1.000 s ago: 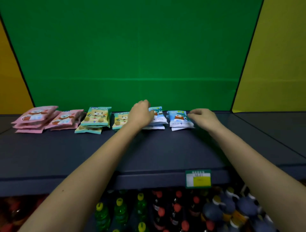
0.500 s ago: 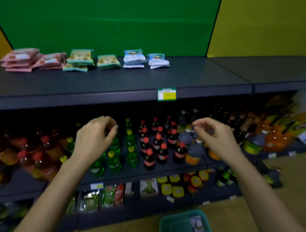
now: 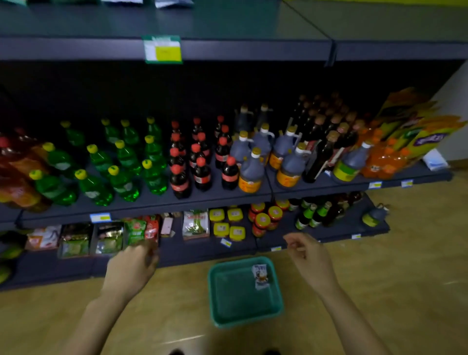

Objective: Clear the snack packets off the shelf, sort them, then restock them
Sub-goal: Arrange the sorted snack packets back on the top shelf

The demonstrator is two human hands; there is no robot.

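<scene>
Tan floor (image 3: 379, 291) nearest; left hand (image 3: 129, 271) over it, motion-blurred, fingers curled, can't tell if it grips anything; right hand (image 3: 311, 263) loosely curled, nothing in it; green basket (image 3: 233, 291) on the floor between the hands, one snack packet (image 3: 260, 276) lying against its right wall; behind, bottom shelf (image 3: 202, 250) with jars (image 3: 262, 220) and pouches (image 3: 195, 224); middle shelf (image 3: 152, 202) has green bottles (image 3: 121, 182) and cola bottles (image 3: 201, 172); top shelf (image 3: 253, 22) carries a price tag (image 3: 162, 49); more packets (image 3: 173, 3) just show at the frame's top edge.

Single head view, wide-angle, tilted down: lower shelves (image 3: 192, 202) ahead, green basin (image 3: 235, 301) near.
</scene>
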